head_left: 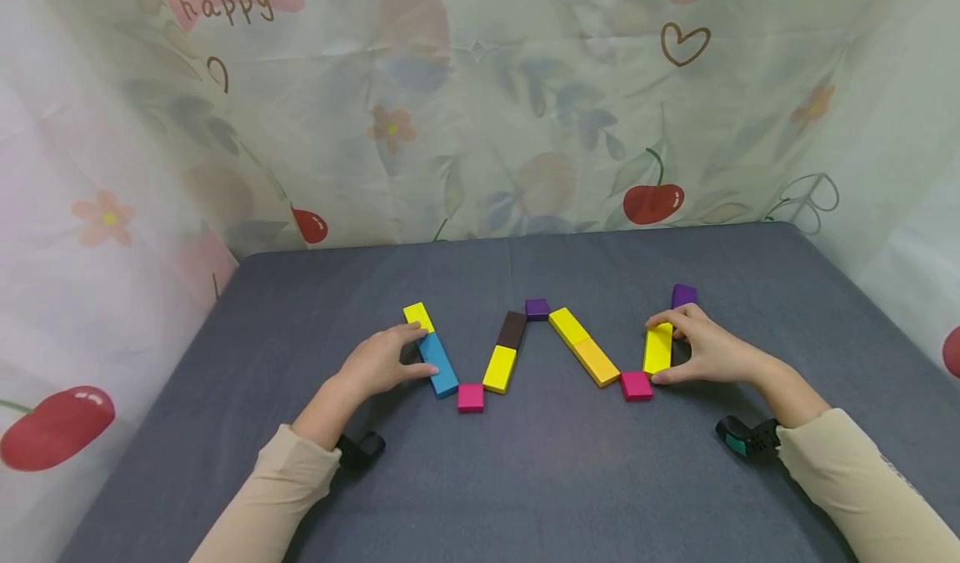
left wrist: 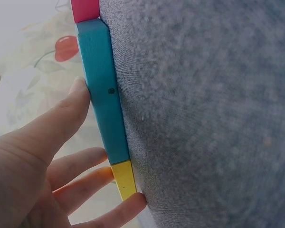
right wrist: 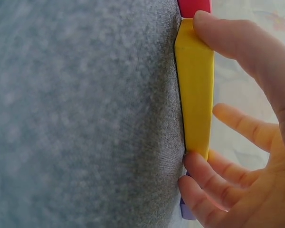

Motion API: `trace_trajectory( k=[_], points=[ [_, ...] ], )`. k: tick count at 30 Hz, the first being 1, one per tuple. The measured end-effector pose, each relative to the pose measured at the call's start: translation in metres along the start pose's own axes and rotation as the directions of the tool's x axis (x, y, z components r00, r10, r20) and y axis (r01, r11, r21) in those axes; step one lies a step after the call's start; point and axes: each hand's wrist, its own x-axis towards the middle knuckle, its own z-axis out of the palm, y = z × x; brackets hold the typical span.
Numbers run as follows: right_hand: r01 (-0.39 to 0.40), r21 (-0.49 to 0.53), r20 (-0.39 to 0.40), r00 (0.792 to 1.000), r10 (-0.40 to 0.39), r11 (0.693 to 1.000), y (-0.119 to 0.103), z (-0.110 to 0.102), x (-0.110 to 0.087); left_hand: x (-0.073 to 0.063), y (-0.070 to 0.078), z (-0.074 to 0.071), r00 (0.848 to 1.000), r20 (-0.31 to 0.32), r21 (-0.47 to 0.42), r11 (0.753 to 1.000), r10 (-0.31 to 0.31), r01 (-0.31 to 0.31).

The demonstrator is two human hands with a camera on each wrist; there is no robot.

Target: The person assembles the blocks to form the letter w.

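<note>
My left hand (head_left: 380, 360) rests along a blue block (head_left: 438, 364) and the small yellow block (head_left: 418, 316) at its far end. In the left wrist view, the thumb lies against the blue block's side and the spread fingers reach the yellow one. On the right, my right hand (head_left: 702, 348) pinches an upright-slanting yellow block (head_left: 658, 349) end to end, thumb at its near end and fingers at its far end. That near end meets a pink block (head_left: 636, 386). Just beyond the fingers sits a purple block (head_left: 684, 295), partly covered in the right wrist view.
Between the hands a zigzag row continues: a pink block (head_left: 470, 398), a yellow block (head_left: 500, 369), a dark brown block (head_left: 512, 330), a purple block (head_left: 537, 309), another yellow block (head_left: 569, 327) and an orange-yellow block (head_left: 596, 363). Grey cloth (head_left: 555, 480) covers the table; a patterned curtain (head_left: 480, 104) stands behind.
</note>
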Motion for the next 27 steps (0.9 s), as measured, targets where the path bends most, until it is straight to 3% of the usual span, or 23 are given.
trace_trajectory(
  k=[27],
  points=[
    [0.004,0.01,-0.01,1.0,-0.004,1.0,0.0009,-0.002,-0.002,-0.0003,-0.0003,-0.0015,1.0,0.0,0.01,1.0,0.015,-0.015]
  ],
)
